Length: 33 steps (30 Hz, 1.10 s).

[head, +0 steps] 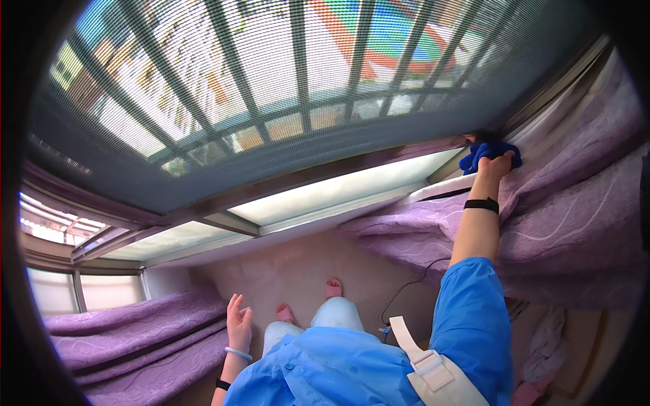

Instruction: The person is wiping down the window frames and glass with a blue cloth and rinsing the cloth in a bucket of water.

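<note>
At the right end of the window, my right hand (pixel 498 161) grips a bunched dark blue cloth (pixel 477 154). The cloth presses against the corner where the brown metal window frame (pixel 325 175) meets the side. Part of the cloth is covered by my fingers. My left hand (pixel 238 318) hangs low at my left side with its fingers apart, and nothing is in it. Above the frame stretches a fine mesh window screen (pixel 244 167), with metal bars (pixel 299 66) behind it. Frosted glass panes (pixel 345 188) sit below the frame.
A purple curtain (pixel 569 203) drapes beside and beneath my right arm. Another purple curtain (pixel 142 340) hangs at the left. A dark cable (pixel 401 294) runs along the tiled floor (pixel 289 259) by my feet. Crumpled fabric (pixel 546 350) lies at the lower right.
</note>
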Each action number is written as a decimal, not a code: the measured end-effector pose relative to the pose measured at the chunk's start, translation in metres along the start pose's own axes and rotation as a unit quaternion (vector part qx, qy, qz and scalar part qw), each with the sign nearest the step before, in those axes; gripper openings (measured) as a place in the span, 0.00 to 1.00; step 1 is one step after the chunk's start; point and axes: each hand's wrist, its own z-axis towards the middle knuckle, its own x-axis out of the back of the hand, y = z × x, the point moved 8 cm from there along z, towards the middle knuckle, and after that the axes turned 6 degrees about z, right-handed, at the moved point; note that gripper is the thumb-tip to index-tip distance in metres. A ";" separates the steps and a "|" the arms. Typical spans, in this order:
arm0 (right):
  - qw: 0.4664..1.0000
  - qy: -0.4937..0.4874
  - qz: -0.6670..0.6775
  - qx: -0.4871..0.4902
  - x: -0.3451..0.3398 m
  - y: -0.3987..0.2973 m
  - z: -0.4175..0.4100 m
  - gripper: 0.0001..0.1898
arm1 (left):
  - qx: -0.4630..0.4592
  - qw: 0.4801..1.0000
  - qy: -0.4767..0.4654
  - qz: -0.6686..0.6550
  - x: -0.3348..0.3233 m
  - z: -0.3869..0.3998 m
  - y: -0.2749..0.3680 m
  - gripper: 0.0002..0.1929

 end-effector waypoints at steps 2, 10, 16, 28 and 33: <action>0.996 -0.001 -0.087 0.036 -0.002 0.012 -0.011 0.27 | -0.006 1.000 0.003 -0.006 0.003 0.005 0.001 0.24; 0.969 -0.168 -0.073 -0.165 -0.002 0.036 -0.054 0.15 | 0.011 1.000 -0.008 0.000 0.006 0.010 -0.007 0.24; 0.936 -0.127 -0.290 0.155 0.007 -0.002 -0.072 0.28 | 0.004 1.000 0.025 0.007 0.015 0.016 0.032 0.24; 0.934 -0.026 -0.313 -0.172 0.245 0.219 -0.048 0.24 | 0.112 0.971 0.092 0.188 0.047 -0.049 -0.020 0.25; 0.920 -0.035 -0.257 -0.293 0.281 0.290 -0.234 0.28 | 0.146 0.968 0.094 0.184 0.059 -0.072 -0.033 0.25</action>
